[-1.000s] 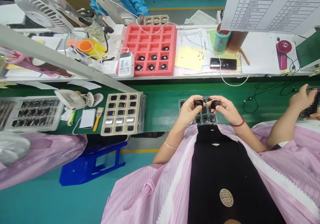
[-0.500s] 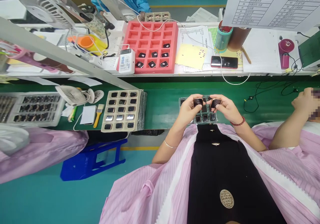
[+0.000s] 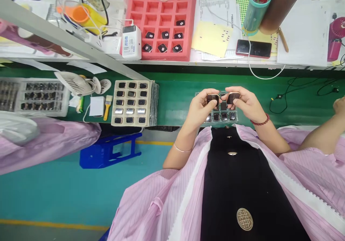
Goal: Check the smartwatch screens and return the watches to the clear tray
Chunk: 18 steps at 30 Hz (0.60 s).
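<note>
My left hand pinches a dark, rounded-square watch case with a gold-coloured rim, thumb over its face. A second such watch case is held between the thumb and fingers of my right hand. The two pieces are side by side, a small gap apart. Below them on the green bench lies a clear plastic tray with several dark square pieces in its pockets. My hands hide part of that tray.
Left on the bench stands a stack of beige trays with watch cases, beside a yellow-handled brush and a small fan. A pink foam tray and a phone rest on the shelf. A co-worker's arm is at right.
The view has tipped downward and come closer to the bench. Both hands still hold their watch cases; the right one is turned slightly, showing more of its face.
</note>
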Tool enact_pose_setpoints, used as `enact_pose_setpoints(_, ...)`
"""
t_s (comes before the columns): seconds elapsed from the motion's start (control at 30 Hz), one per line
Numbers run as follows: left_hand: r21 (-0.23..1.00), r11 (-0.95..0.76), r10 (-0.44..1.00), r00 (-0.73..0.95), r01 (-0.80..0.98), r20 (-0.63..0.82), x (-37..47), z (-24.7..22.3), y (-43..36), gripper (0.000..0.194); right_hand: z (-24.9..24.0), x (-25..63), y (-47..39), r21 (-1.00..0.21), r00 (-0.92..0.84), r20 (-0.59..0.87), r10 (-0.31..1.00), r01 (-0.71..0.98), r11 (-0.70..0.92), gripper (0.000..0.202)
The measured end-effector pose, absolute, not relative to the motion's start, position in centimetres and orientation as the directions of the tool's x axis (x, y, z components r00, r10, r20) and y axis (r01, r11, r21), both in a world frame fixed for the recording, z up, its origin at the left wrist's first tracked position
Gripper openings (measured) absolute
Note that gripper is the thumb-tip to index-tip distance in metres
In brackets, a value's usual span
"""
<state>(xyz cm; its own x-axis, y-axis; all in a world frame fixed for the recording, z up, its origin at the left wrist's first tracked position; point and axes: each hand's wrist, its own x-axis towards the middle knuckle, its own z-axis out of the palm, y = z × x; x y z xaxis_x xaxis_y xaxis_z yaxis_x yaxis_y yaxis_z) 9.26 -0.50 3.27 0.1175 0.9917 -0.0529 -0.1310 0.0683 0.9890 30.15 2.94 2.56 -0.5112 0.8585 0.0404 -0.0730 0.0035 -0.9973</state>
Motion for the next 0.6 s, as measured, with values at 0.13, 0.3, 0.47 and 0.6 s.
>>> enact_pose_setpoints(0.13,0.991,0.071,0.99,0.128,-0.116,-0.056,8.1,3.7,-0.5,0.04,2.5,29.0,3.5,-0.997,-0.542,0.043,0.839,-0.072,0.004,0.042)
enact_pose_setpoints(0.3,0.99,0.074,0.987,0.154,-0.124,-0.054,5.9,4.2,-0.2,0.047,2.9,27.2,4.0,-0.997,-0.551,0.042,0.834,-0.079,-0.001,0.044)
enact_pose_setpoints(0.47,0.995,0.052,0.984,0.176,-0.091,-0.035,3.2,5.1,1.1,0.043,3.5,24.6,4.6,-0.993,-0.515,0.018,0.857,-0.109,-0.045,0.039)
enact_pose_setpoints(0.6,0.993,0.009,0.974,0.225,-0.118,0.018,0.3,5.5,2.3,0.055,4.2,22.1,5.1,-0.99,-0.489,0.032,0.872,-0.135,-0.04,0.048)
